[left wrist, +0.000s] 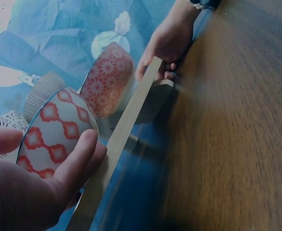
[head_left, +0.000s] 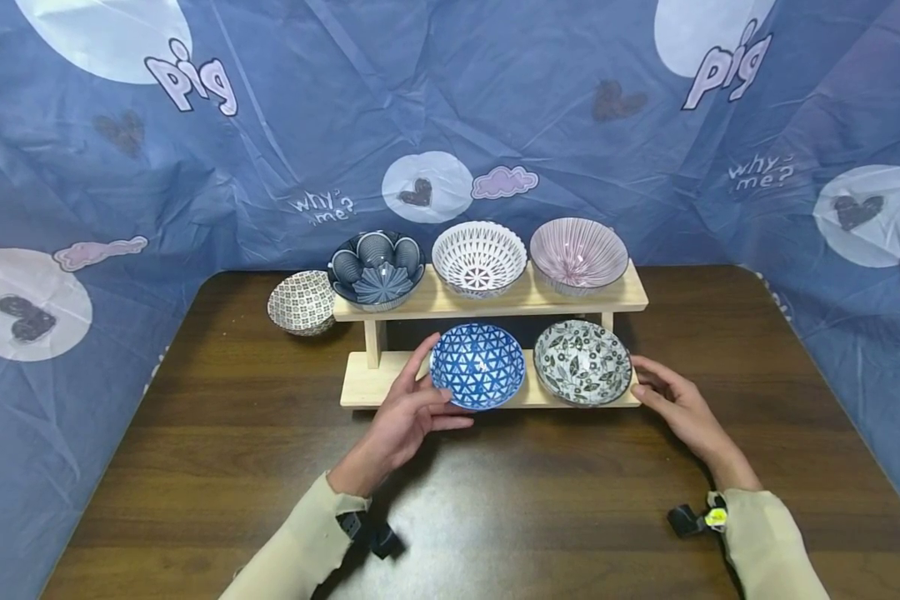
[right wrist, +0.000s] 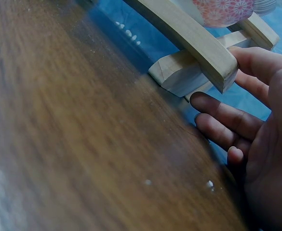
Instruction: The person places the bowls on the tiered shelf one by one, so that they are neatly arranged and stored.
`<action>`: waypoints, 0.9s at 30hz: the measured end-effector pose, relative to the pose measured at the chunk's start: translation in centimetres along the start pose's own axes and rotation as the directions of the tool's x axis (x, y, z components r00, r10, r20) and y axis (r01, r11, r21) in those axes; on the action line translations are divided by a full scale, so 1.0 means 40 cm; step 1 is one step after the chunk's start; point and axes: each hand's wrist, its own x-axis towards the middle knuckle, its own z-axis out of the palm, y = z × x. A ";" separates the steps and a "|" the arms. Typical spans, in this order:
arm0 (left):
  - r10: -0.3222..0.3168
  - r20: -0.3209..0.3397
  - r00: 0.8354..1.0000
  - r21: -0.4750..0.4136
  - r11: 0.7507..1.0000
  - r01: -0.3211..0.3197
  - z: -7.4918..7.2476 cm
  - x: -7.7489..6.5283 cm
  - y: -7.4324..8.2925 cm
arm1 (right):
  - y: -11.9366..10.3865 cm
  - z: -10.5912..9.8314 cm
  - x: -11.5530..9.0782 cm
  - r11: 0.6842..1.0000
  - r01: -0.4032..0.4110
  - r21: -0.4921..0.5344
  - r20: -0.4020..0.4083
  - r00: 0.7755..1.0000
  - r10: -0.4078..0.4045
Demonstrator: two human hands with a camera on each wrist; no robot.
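Note:
My left hand (head_left: 408, 421) holds a blue-and-white triangle-patterned bowl (head_left: 478, 367) by its left side, over the lower board of a two-tier wooden rack (head_left: 360, 379). Red lattice marks cover that bowl's outside (left wrist: 59, 127) in the left wrist view. Whether its base touches the board is hidden. To its right, a bowl with dark leaves and flowers (head_left: 582, 364) sits on the lower board. My right hand (head_left: 678, 408) grips the right end of this board, some fingers (right wrist: 227, 113) below it in the right wrist view.
Along the upper board stand a dark blue bowl (head_left: 376, 271), a white patterned bowl (head_left: 480, 258) and a pink streaked bowl (head_left: 579, 254). Left of the rack, a small checkered bowl (head_left: 302, 302) rests on the brown table (head_left: 540, 508). Blue printed cloth (head_left: 270, 150) hangs behind.

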 end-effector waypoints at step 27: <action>0.100 0.029 0.995 0.029 0.994 -0.101 -0.137 -0.089 0.053 | -0.004 0.002 0.000 0.999 -0.017 -0.038 -0.004 1.000 0.017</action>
